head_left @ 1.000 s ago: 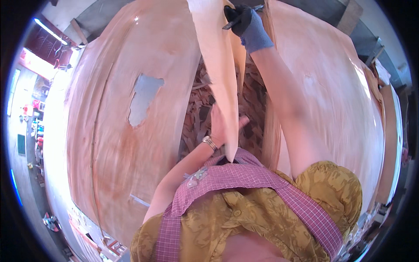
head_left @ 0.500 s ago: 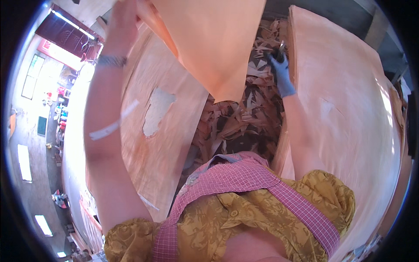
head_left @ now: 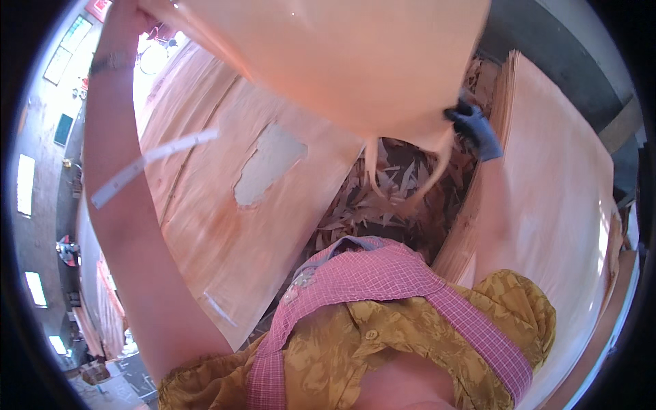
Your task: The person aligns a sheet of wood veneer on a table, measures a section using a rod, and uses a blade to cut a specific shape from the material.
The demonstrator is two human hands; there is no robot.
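A large, thin sheet of wood veneer hangs raised in front of me, curling along its lower edge. At the upper left, my left hand, partly cut off by the picture's rim, grips the sheet's edge. My right hand, in a blue-grey glove with dark fingers, is closed at the sheet's lower right corner. What its fingers hold is hidden. Narrow veneer strips dangle from the lower edge, close to my right hand.
On the left lies a veneer stack whose top sheet has a ragged hole. A thick veneer stack stands on the right. Torn veneer scraps fill the gap between them. A white printed strip crosses my left forearm.
My left hand has moved left, and the veneer now spreads wider across the view. My right hand has come from beside the right stack to the sheet's corner. Strips now hang there.
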